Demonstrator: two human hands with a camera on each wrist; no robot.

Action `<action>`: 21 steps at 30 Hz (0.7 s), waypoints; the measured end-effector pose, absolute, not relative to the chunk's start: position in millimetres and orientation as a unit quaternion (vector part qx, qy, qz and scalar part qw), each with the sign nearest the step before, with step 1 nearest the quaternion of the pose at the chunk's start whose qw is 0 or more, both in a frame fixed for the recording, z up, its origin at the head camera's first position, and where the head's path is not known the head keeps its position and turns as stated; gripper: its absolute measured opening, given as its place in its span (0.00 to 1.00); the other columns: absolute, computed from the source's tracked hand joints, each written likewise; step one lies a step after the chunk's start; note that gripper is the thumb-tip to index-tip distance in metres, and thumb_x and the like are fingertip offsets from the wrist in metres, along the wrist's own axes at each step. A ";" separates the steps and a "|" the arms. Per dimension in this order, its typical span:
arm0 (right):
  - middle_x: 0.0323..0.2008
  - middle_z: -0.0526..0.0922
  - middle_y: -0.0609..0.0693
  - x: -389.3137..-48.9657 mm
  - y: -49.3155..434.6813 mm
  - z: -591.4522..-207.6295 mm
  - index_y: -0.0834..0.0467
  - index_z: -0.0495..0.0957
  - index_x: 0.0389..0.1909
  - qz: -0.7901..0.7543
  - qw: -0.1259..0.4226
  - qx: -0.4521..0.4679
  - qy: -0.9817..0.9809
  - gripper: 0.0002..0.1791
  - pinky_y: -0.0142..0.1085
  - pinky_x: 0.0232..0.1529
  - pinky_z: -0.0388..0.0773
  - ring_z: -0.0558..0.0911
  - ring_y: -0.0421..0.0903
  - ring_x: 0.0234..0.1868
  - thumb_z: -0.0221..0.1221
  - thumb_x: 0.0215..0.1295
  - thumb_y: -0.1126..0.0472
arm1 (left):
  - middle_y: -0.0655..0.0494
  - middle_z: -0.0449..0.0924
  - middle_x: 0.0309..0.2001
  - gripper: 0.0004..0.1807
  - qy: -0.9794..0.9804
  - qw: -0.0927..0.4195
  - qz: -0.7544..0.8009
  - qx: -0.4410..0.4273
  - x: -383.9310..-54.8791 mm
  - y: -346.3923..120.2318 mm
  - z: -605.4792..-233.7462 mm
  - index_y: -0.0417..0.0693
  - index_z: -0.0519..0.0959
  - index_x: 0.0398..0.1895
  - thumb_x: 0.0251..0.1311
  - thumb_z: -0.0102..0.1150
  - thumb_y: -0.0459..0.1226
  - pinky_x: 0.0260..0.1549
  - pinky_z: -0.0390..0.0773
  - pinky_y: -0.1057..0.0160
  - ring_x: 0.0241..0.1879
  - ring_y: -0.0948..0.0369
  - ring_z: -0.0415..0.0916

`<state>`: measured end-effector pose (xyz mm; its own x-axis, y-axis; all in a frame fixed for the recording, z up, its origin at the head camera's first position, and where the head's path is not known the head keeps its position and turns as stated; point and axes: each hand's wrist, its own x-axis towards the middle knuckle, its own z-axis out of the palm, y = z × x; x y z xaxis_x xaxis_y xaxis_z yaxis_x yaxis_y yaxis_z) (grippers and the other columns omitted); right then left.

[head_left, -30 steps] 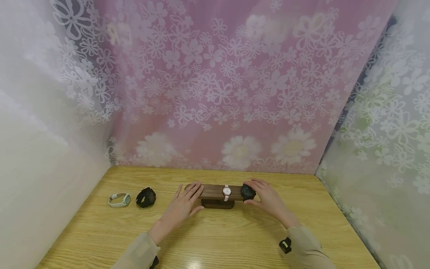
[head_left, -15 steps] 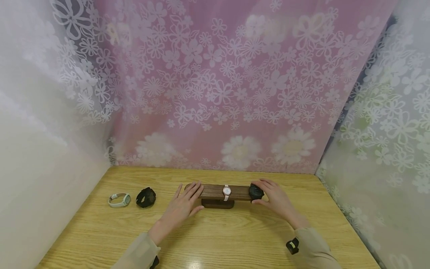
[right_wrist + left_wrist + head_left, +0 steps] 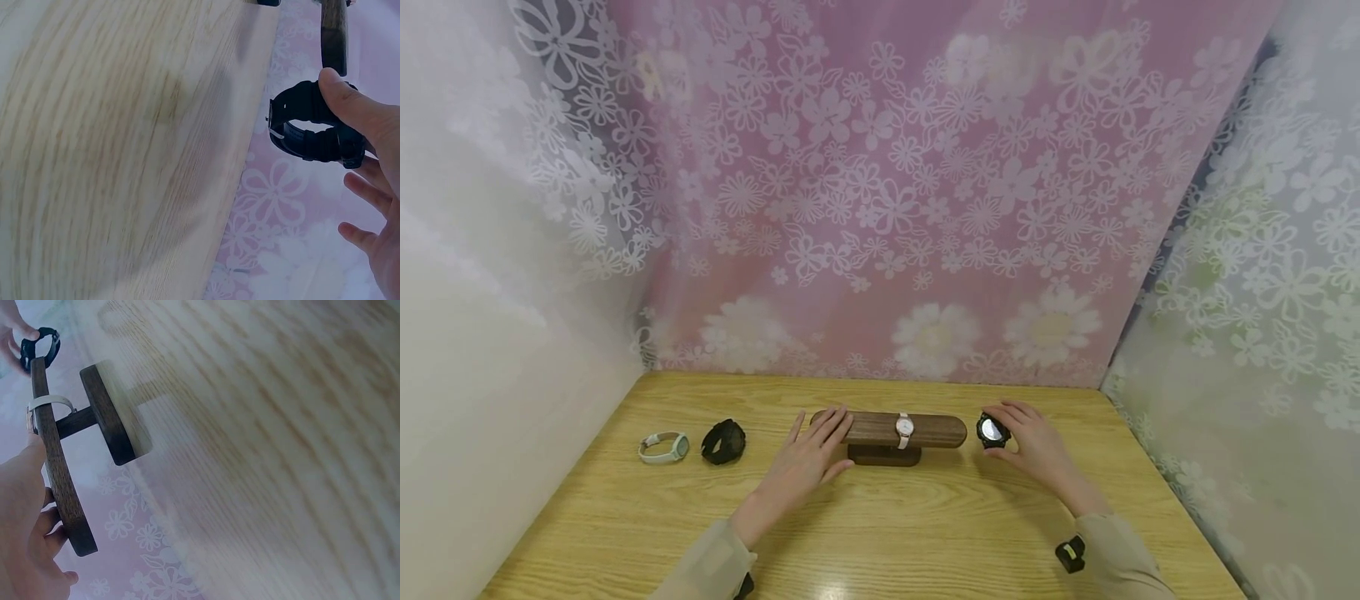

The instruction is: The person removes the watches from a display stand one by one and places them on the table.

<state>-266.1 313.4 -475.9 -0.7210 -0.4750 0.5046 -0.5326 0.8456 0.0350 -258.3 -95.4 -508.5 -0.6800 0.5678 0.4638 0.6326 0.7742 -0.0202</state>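
Note:
My right hand (image 3: 1033,450) pinches a black wristwatch (image 3: 993,430) between thumb and fingers, just off the right end of a dark wooden watch stand (image 3: 868,427). In the right wrist view, the black strap forms a buckled loop. Across the stand's left end lies my left hand (image 3: 805,458), its fingers straight on the bar. A small watch with a white strap (image 3: 905,427) stays looped round the bar between the hands. In the left wrist view, the bar stands on a short post and a base (image 3: 111,419).
On the wooden table (image 3: 880,533), to the left, lie a pale green watch (image 3: 664,447) and another black watch (image 3: 724,442), both looped. A pink floral curtain (image 3: 880,208) hangs behind the table, with pale sheets at both sides.
My right hand has slid the black watch rightward along the bar and off its end; its face now reflects light. My left hand has stayed on the stand.

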 end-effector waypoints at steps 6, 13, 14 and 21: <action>0.58 0.82 0.61 -264.5 322.6 -475.6 0.61 0.78 0.63 0.047 0.228 0.255 -0.939 0.41 0.62 0.61 0.72 0.76 0.64 0.62 0.78 0.48 0.49 | 0.48 0.63 0.75 0.40 -0.915 0.231 -0.067 -0.325 -258.5 -95.4 -510.1 0.46 0.63 0.77 0.68 0.59 0.55 0.73 0.54 0.38 0.75 0.52 0.61; 0.57 0.82 0.61 -263.8 331.9 -477.9 0.60 0.79 0.62 0.043 0.235 0.251 -0.938 0.40 0.62 0.60 0.73 0.77 0.64 0.61 0.79 0.47 0.49 | 0.47 0.64 0.75 0.40 -0.912 0.239 -0.073 -0.326 -257.2 -95.5 -509.4 0.45 0.64 0.77 0.67 0.61 0.53 0.73 0.53 0.37 0.74 0.51 0.62; 0.57 0.82 0.61 -263.7 332.9 -477.8 0.60 0.79 0.62 0.042 0.236 0.251 -0.938 0.41 0.62 0.59 0.74 0.77 0.64 0.61 0.79 0.47 0.49 | 0.47 0.64 0.75 0.40 -0.912 0.240 -0.072 -0.326 -257.2 -95.5 -509.4 0.45 0.64 0.77 0.67 0.61 0.54 0.73 0.53 0.37 0.74 0.51 0.62; 0.56 0.82 0.63 -262.6 341.1 -477.7 0.60 0.79 0.62 0.033 0.224 0.239 -0.944 0.40 0.64 0.57 0.74 0.77 0.64 0.61 0.79 0.47 0.49 | 0.49 0.63 0.76 0.40 -0.914 0.236 -0.058 -0.324 -257.5 -95.2 -508.8 0.46 0.63 0.77 0.69 0.57 0.56 0.74 0.53 0.38 0.74 0.52 0.62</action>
